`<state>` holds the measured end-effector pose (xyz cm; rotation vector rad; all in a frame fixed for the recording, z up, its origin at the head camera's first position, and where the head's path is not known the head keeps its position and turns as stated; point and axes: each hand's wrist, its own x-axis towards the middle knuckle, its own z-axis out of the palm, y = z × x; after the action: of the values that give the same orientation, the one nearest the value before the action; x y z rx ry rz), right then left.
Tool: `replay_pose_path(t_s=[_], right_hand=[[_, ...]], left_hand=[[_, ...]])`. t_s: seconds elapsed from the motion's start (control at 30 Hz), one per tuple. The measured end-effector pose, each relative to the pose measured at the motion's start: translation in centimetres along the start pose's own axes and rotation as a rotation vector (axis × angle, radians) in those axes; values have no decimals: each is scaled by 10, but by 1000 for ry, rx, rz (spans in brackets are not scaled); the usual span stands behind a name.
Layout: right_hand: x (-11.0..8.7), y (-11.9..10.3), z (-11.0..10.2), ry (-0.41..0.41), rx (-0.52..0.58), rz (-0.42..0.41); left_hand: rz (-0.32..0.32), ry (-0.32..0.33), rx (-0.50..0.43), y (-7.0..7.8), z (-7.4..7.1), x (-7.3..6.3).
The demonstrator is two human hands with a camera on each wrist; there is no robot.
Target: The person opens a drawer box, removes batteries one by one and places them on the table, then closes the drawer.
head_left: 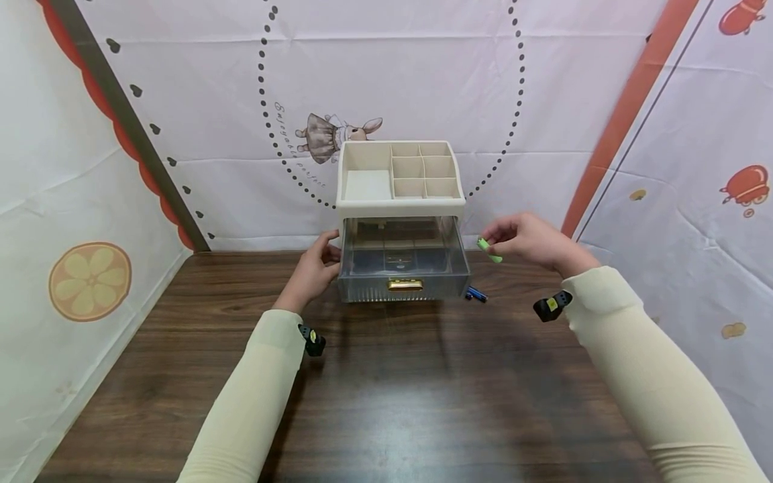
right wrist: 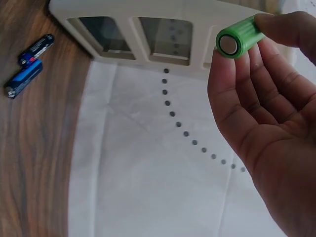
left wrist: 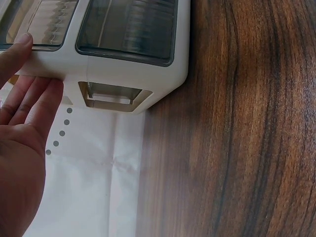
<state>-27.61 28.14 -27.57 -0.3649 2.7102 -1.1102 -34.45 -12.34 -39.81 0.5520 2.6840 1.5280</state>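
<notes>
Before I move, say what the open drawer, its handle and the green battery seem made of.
Drawer: see-through and glossy, probably clear plastic. Handle: its golden gleam suggests metal or plated plastic. Green battery: smooth wrap, likely plastic; silvery, apparently metal end.

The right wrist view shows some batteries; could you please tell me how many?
3: a green battery in the right hand, a dark battery and a blue battery on the table. Others may be hidden.

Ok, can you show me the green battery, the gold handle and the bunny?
Green battery [right wrist: 245, 34]: right wrist view, on the side of its body.
Gold handle [head_left: 405, 285]: head view, on its middle.
Bunny [head_left: 324, 137]: head view, on its skirt.
</notes>
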Motion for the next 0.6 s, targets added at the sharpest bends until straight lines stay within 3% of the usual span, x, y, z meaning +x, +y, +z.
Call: replay_pose_path(t_s=[0.6], right_hand=[[13, 47, 20, 23, -25, 28]], left_hand=[[-9, 5, -2, 2, 0, 0]])
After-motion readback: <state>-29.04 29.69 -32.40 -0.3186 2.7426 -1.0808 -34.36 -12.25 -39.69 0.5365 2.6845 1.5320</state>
